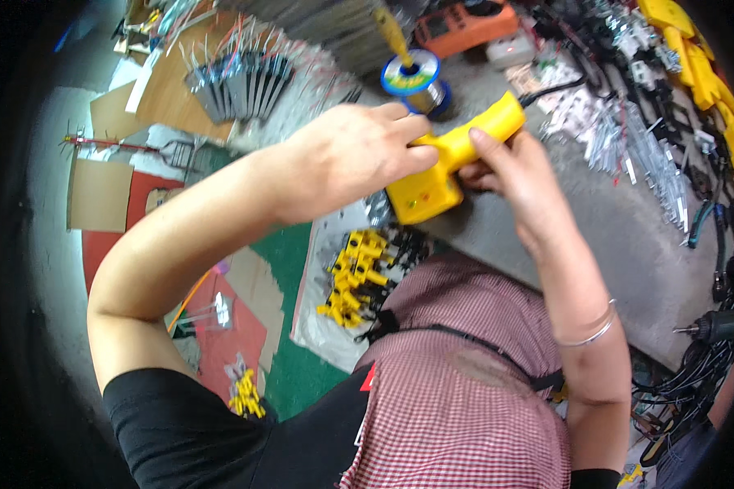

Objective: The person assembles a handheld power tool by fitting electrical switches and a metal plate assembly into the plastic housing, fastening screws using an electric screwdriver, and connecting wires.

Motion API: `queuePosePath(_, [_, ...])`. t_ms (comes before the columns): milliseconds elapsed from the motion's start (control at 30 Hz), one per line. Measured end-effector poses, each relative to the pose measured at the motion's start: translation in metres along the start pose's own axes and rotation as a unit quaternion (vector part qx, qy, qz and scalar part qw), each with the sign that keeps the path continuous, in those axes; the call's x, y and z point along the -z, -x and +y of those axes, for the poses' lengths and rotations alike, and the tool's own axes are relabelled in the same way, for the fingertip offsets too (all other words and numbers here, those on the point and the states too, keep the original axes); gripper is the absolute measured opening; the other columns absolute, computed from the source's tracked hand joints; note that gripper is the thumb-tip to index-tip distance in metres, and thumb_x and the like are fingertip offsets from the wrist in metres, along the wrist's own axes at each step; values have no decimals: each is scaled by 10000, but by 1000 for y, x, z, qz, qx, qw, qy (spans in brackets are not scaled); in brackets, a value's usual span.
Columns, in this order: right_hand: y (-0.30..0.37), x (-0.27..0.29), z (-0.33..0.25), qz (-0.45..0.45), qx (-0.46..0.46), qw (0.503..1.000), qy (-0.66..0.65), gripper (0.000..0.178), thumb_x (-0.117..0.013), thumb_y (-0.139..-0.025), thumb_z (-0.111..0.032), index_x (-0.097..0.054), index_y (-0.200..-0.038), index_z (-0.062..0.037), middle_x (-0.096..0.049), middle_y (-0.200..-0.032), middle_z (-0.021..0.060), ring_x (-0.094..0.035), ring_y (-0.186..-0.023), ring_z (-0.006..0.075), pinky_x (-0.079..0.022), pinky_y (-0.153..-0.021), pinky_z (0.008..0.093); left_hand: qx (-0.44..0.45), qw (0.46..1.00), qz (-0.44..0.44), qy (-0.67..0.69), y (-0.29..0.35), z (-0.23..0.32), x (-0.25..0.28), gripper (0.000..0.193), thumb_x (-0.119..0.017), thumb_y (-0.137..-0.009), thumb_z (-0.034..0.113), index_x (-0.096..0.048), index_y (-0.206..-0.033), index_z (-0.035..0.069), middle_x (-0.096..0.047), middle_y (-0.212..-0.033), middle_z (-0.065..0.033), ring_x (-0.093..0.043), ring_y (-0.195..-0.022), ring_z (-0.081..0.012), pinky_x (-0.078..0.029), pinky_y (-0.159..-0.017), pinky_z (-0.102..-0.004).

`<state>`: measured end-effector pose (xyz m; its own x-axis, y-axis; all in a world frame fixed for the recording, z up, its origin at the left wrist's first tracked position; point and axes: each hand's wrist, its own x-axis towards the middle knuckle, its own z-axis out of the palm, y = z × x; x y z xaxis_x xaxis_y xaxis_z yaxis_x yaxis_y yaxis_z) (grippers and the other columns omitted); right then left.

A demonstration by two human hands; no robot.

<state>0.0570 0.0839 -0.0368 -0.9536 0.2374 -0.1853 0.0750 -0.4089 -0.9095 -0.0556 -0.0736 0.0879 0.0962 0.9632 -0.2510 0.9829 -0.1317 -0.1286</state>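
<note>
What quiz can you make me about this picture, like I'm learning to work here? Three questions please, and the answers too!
1. True or false: the right grip holds the yellow device.

2. Pick one. Where does the blue-rimmed spool stand?
A) On the green floor
B) On the grey bench top
C) In the left grip

3. Short answer: what shiny thing circles the right forearm?

Key:
1. True; the left grip's fingers are up at the device too.
2. B
3. A silver bangle
</note>
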Motion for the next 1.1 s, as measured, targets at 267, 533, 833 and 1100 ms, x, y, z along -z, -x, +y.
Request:
queuePosePath(267, [3, -3, 19, 55, 24, 997, -46, 473, -537, -984, -416, -597, -1126, 31, -658, -980, 90, -612, -896, 140, -493, -795, 292, 215, 958, 74, 175, -48, 14, -51, 668, -762, -738, 480, -486, -1131, 15, -626, -771, -200, -626, -746, -404, -490, -694, -471])
queuePosePath(533, [8, 1, 14, 119, -4, 993, 5, 479, -512, -996, -416, -595, -1097, 45, -653, -947, 106, -602, -868, 144, -483, -769, 296, 179, 956, 132, 189, -57, 12, -61, 473, -715, -777, 393, -495, -943, 8, -604, -670, -162, -618, -634, -363, -481, -627, -432])
queuePosePath(833, [-1, 21, -114, 88, 189, 835, 509, 193, -645, -880, -173, -624, -859, 18, -612, -706, 150, -611, -637, 268, -481, -631, 348, 240, 930, 154, 233, -54, 20, -56, 368, -695, -751, 184, -516, -1009, -9, -639, -803, -183, -654, -796, -357, -511, -687, -449])
queuePosePath(1100, [-153, 31, -136, -17, 290, 590, 753, 502, -724, -747, -112, -540, -1204, -16, -628, -1056, 244, -606, -991, 423, -478, -834, 463, 311, 897, 206, 236, -81, 48, -65, 443, -552, -826, 110, -512, -1240, -44, -627, -1058, -181, -647, -948, -309, -526, -769, -398])
